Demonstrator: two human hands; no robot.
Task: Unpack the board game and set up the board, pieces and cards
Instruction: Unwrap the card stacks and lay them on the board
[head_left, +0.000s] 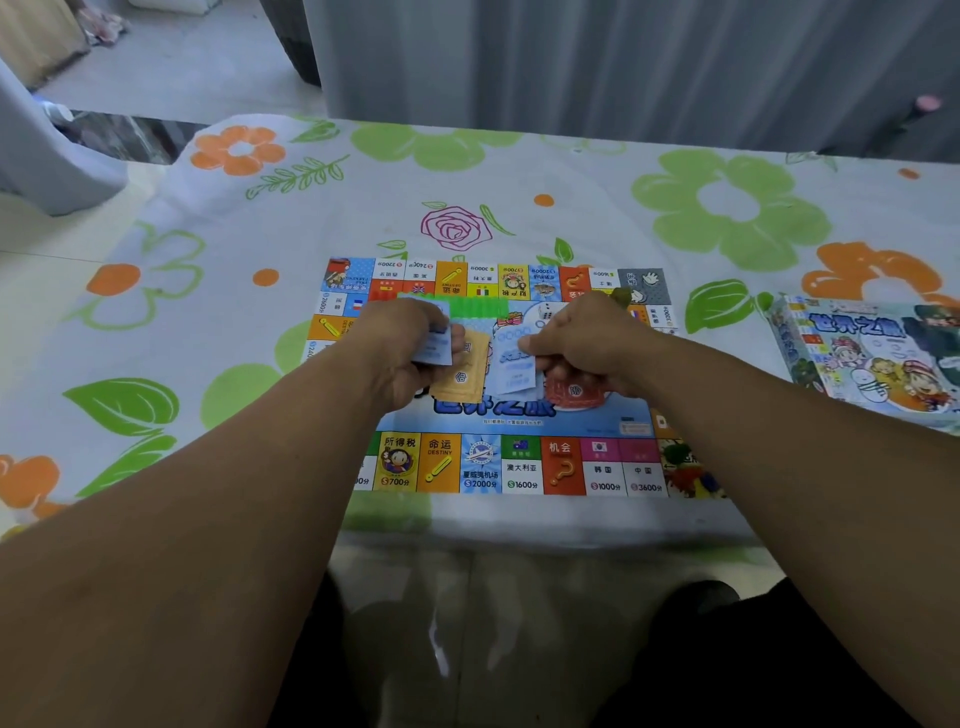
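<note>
Game board (519, 470) lies flat and unfolded on the near middle of the floral tablecloth (727, 208), with coloured property squares running round its edge. We see both of our bare forearms reaching over it, with our hands above its centre.

Our left hand (400, 348) grips a pale blue stack (435, 349) of cards or notes, fingers curled round it. Our right hand (582, 348) pinches a pale blue slip (514, 373) between thumb and fingers, just right of that stack and apart from it.

Below the hands, on the board's centre, lie a yellow deck (462, 387) to the left and a red deck (574, 392) to the right. The red one is partly hidden by the right hand.

Just beyond the left hand a bright green strip (478, 307) lies on the board; we cannot tell what it is. A white die (545, 312) sits near its right end.

Well apart to the right, the game box (872, 358) rests on the cloth, cartoon lid facing up. Grey curtains (623, 62) hang behind the far edge.
</note>
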